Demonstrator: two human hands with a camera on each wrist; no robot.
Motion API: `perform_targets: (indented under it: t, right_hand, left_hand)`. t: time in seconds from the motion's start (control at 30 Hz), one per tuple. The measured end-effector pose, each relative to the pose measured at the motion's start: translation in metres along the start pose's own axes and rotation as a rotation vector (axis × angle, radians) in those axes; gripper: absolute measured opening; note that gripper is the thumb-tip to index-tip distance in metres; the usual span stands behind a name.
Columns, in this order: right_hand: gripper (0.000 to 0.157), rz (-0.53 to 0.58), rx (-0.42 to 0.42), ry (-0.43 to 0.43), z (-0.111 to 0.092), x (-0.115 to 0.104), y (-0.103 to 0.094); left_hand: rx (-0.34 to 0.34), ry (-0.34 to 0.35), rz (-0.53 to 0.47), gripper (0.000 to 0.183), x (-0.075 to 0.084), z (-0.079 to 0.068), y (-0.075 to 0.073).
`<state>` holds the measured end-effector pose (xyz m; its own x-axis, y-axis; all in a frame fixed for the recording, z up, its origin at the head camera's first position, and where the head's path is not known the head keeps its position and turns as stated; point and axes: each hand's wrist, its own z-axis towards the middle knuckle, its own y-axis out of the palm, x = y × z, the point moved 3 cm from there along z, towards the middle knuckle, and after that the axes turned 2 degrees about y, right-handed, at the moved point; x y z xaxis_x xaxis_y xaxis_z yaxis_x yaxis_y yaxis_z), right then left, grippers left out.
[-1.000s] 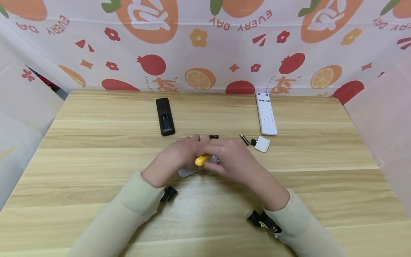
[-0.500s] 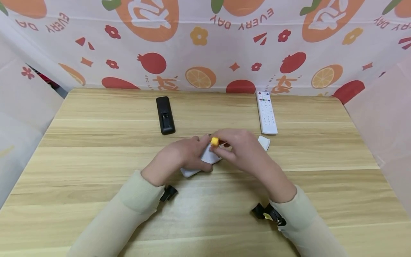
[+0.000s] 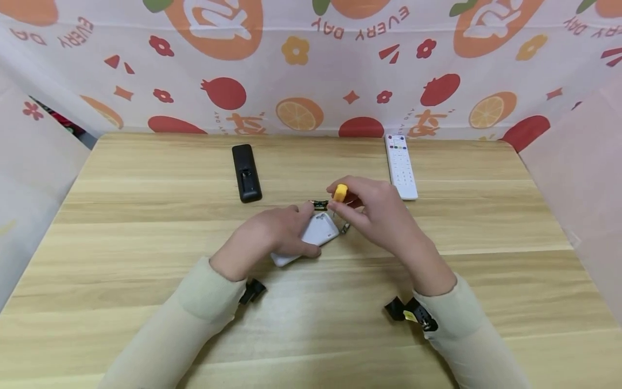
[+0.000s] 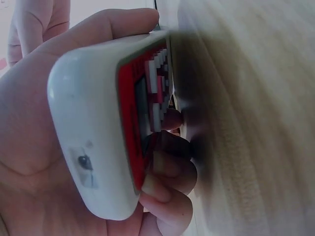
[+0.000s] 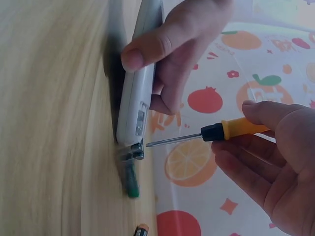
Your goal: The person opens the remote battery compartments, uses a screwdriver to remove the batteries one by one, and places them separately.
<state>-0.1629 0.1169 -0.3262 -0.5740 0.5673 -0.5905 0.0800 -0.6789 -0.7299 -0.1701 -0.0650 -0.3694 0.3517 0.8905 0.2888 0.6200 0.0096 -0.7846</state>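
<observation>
At the middle of the wooden table, the left hand grips a red-and-white remote control face down, fingers curled round it. The remote's long axis slants roughly toward the far right corner, its recessed end nearest the right hand. That hand pinches a yellow-handled screwdriver, its tip just beside that end; contact with the blurred piece there cannot be told. A dark battery lies just beyond. Toward the far edge lie a black remote, left, and a white keypad remote, right.
</observation>
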Motion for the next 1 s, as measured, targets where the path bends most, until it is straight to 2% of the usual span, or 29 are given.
perform_targets:
  t: [0.13,0.23,0.33,0.5,0.6,0.67,0.83,0.9,1.0]
  right_hand:
    - [0.024,-0.034,0.033,0.021,0.001,0.006,-0.007]
    - [0.022,-0.076,0.073,0.088,0.0,0.011,-0.017]
    - [0.019,-0.093,0.035,0.163,-0.002,0.018,-0.021]
    - [0.018,-0.094,-0.07,0.205,-0.001,0.024,-0.015]
    - [0.019,-0.088,-0.053,0.212,-0.003,0.026,-0.017]
    - [0.02,-0.083,-0.032,0.213,-0.004,0.027,-0.02]
    - [0.023,-0.08,0.037,0.216,-0.003,0.029,-0.029]
    - [0.024,-0.074,0.059,0.22,-0.003,0.029,-0.033]
    - [0.026,-0.064,0.099,0.234,-0.005,0.031,-0.043]
  left_hand:
    - [0.012,-0.002,-0.011,0.087,0.0,-0.002,-0.001]
    - [0.023,0.003,-0.018,0.075,0.0,-0.002,-0.001]
    - [0.024,0.005,-0.017,0.072,0.0,-0.002,0.0]
    - [0.012,0.008,0.028,0.088,0.0,-0.002,0.001]
    - [0.01,0.027,0.064,0.096,0.004,0.0,-0.002]
    - [0.021,0.05,0.081,0.094,0.006,0.0,-0.005]
    - [0.115,0.116,0.088,0.078,0.003,-0.009,-0.019]
    - [0.179,0.137,0.079,0.071,0.0,-0.015,-0.026]
    - [0.316,0.188,0.066,0.068,-0.003,-0.019,-0.036]
